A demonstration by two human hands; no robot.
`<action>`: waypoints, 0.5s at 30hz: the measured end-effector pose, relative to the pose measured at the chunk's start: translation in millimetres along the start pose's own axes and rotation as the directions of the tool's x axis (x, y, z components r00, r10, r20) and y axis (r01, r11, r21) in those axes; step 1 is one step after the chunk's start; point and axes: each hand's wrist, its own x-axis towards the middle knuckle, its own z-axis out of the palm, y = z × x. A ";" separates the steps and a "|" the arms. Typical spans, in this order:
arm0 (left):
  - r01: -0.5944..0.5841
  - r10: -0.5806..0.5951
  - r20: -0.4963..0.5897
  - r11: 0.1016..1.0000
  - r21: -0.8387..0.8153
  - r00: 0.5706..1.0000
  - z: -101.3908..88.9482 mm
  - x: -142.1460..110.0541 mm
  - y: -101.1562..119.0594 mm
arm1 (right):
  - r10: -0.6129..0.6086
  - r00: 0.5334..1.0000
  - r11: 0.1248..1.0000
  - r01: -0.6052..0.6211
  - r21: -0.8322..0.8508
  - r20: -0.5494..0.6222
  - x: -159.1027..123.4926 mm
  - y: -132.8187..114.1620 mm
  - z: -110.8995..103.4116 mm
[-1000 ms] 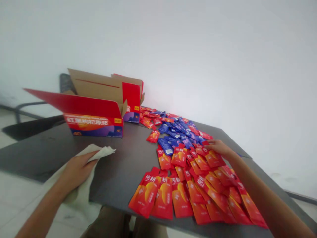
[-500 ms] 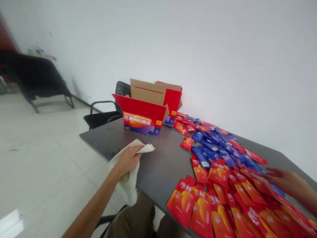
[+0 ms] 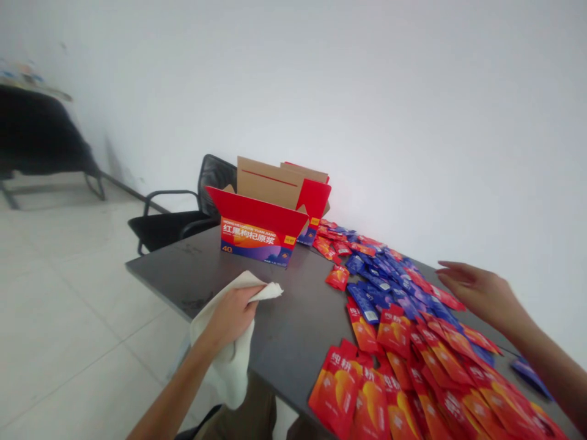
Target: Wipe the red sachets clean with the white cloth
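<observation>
Just below and left of the right grip [image 3: 481, 293], which is open with fingers spread and holds nothing, red and blue sachets [image 3: 394, 333] fan across a dark surface [image 3: 183, 275]. The left grip [image 3: 232, 318] closes around a crumpled white cloth [image 3: 227, 366], near an open red carton [image 3: 259, 235].

Two hands are showing over one tabletop [image 3: 284, 318], the left hand [image 3: 232, 318] gripping one cloth [image 3: 228, 373] and the right hand [image 3: 481, 293] spreading its five fingers [image 3: 452, 266]. One open cardboard box [image 3: 257, 235] is standing on it, two chairs [image 3: 178, 223] [image 3: 36, 128] are standing beyond, and red sachets [image 3: 394, 330] and blue sachets [image 3: 364, 299] are lying in numbers too great to count
</observation>
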 end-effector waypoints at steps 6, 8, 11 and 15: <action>-0.014 0.012 -0.018 0.998 -0.064 1.000 1.2 0.1 -0.9 | -0.107 0.981 0.994 0.111 -0.020 0.160 29.1 -75.5 53.4; -0.002 0.000 -0.017 0.997 -0.076 1.000 1.2 0.0 -1.3 | -0.136 0.969 0.989 0.146 -0.033 0.204 38.0 -92.0 74.7; -0.001 0.001 -0.001 0.996 -0.086 1.000 0.6 -0.3 -1.5 | -0.153 0.953 0.985 0.168 -0.037 0.263 55.6 -106.3 105.4; -0.004 0.005 0.012 0.995 -0.095 1.000 -0.1 -0.5 -1.4 | -0.152 0.939 0.985 0.171 -0.035 0.309 86.1 -113.9 144.3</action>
